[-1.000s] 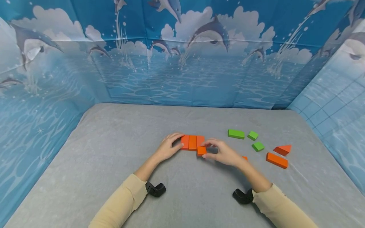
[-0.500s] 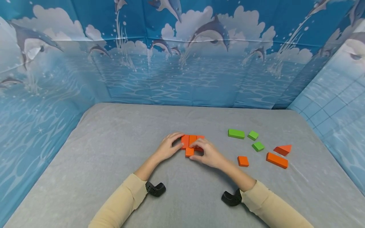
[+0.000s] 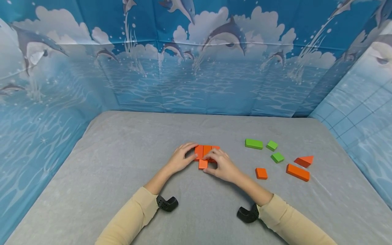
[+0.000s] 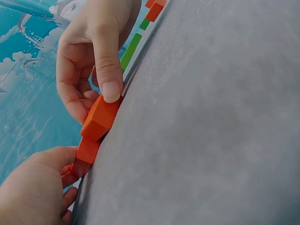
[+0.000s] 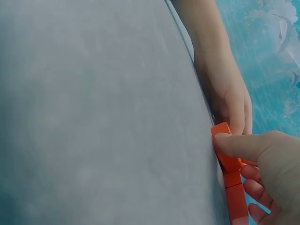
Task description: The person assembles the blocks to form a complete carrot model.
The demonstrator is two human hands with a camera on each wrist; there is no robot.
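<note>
Three long blocks lie side by side as a row in the head view: a red block [image 3: 198, 151] at the left, an orange block [image 3: 207, 149] in the middle and a red one partly covered at the right. My left hand [image 3: 180, 158] holds the left end of the row, thumb in front and fingers behind. In front of the row sits a small orange block [image 3: 203, 164], which my right hand [image 3: 224, 166] pinches between thumb and fingers. The left wrist view shows the small orange block [image 4: 101, 119] against the row, under the right thumb.
To the right lie a long green block [image 3: 254, 144], two small green blocks [image 3: 271, 145], a red triangular block [image 3: 304, 161], a long orange block [image 3: 298, 172] and an orange square block [image 3: 261, 173]. A dolphin-print curtain [image 3: 199, 85] borders the grey tabletop [image 3: 147, 132].
My right hand has carried the small orange block leftward from the row's right end to near its middle, then slightly nearer me. The orange square block has come into full sight. My left hand stays put.
</note>
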